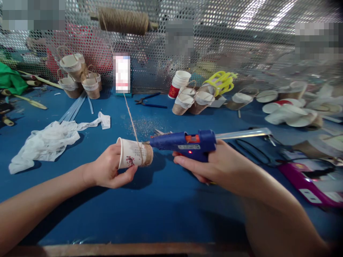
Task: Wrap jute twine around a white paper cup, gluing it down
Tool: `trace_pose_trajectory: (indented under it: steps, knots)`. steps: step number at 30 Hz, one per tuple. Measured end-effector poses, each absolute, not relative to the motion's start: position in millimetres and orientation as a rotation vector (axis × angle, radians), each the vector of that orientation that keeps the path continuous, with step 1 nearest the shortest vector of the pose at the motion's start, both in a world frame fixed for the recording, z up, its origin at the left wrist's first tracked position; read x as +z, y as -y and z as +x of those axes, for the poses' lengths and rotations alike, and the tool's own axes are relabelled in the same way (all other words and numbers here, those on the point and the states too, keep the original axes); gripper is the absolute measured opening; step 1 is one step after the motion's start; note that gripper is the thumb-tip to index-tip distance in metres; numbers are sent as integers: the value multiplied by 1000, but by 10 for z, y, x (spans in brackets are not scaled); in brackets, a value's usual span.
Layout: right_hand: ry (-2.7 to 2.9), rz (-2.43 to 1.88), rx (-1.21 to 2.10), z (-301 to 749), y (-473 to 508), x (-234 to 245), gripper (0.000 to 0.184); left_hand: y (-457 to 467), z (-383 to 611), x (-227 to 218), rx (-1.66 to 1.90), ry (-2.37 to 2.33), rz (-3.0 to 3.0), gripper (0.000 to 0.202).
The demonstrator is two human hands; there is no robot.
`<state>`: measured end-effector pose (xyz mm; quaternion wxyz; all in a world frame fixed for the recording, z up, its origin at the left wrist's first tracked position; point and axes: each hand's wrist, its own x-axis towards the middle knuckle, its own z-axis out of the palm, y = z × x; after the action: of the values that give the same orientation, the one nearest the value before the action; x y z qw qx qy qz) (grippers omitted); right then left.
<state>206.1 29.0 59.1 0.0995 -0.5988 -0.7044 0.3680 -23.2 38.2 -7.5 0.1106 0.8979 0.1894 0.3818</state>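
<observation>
My left hand (pixel 114 167) grips a paper cup (pixel 130 153) lying on its side, with fingers inside the mouth and the thumb along the outside. Brown twine is wound around the cup's base end, and a taut strand of twine (pixel 130 116) runs up from it toward the spool (pixel 123 21). In my right hand (pixel 214 164) is a blue hot glue gun (pixel 184 142), held by its handle, with a red light lit. Its nozzle is at the wound twine; whether it touches cannot be made out. A clear glue stick (pixel 241 134) sticks out of the gun's back.
Twine-wrapped cups with handles (pixel 72 67) stand at the back left, and more (pixel 184 100) at the back right. Pliers (pixel 151 101) lie behind the cup. White lace (pixel 48 142) is at the left. A purple packet (pixel 302 182) and cables (pixel 254 150) lie at the right.
</observation>
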Motion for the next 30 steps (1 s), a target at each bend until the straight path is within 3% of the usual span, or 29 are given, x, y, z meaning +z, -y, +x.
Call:
trace_pose_trajectory:
  steps: [20, 30]
  knots:
    - [2073, -1734, 1126, 2027, -298, 601, 23, -386, -246, -96, 1103, -545, 2716, 13]
    - [2059, -1786, 1063, 2012, -262, 618, 20, -393, -263, -89, 1060, -755, 2469, 12]
